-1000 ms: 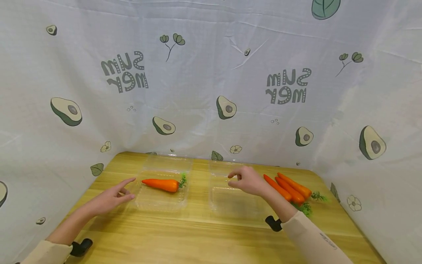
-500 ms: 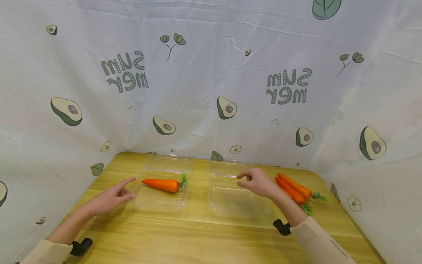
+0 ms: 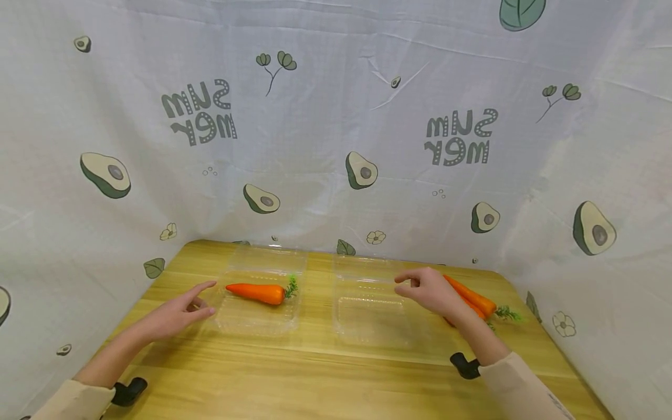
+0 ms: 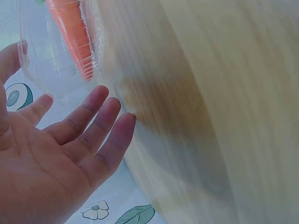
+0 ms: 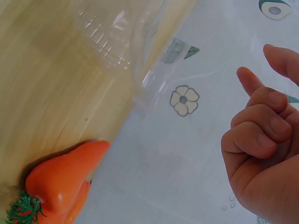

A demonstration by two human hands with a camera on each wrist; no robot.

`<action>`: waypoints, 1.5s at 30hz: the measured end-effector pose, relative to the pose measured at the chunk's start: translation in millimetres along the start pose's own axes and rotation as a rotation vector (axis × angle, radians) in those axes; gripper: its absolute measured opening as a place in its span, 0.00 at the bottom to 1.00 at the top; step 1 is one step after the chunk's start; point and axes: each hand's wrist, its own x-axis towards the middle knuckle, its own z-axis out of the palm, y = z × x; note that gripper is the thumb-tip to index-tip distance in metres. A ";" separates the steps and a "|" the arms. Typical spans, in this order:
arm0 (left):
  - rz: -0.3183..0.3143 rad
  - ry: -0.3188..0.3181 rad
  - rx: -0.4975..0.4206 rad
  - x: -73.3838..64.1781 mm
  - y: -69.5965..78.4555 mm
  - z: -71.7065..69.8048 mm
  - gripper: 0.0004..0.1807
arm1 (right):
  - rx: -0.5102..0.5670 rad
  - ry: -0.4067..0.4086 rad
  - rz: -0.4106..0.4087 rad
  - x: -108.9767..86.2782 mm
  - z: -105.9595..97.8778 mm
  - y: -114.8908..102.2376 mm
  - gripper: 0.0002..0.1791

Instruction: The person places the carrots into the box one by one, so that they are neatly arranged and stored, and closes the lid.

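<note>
An orange carrot with a leafy green top lies in the left clear plastic box. My left hand hovers at that box's left side, fingers spread and holding nothing; whether a fingertip touches the box I cannot tell. The right hand is above the right edge of a second clear plastic box. Its thumb and index finger stand apart while the other fingers curl toward the palm, with nothing held. Behind that hand lie more carrots, partly hidden by the hand and forearm.
Both boxes have their clear lids folded back toward the rear edge. A wooden table carries everything. White printed cloth hangs behind it and along both sides.
The right hand has moved to the right, from over the second box toward the carrots, and now covers more of them. My left hand and the boxed carrot have stayed put.
</note>
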 end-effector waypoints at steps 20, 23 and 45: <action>-0.008 -0.001 0.000 0.3 -0.1 -0.5 0.39 | 0.045 -0.005 0.030 -24.8 -14.9 29.6 0.22; -0.013 -0.002 -0.002 -0.2 0.8 -0.6 0.39 | 0.032 0.007 0.053 -28.2 -15.7 34.2 0.23; -0.006 0.001 -0.010 -1.1 -1.2 -1.0 0.40 | 0.021 0.031 0.117 -48.8 -21.1 50.0 0.28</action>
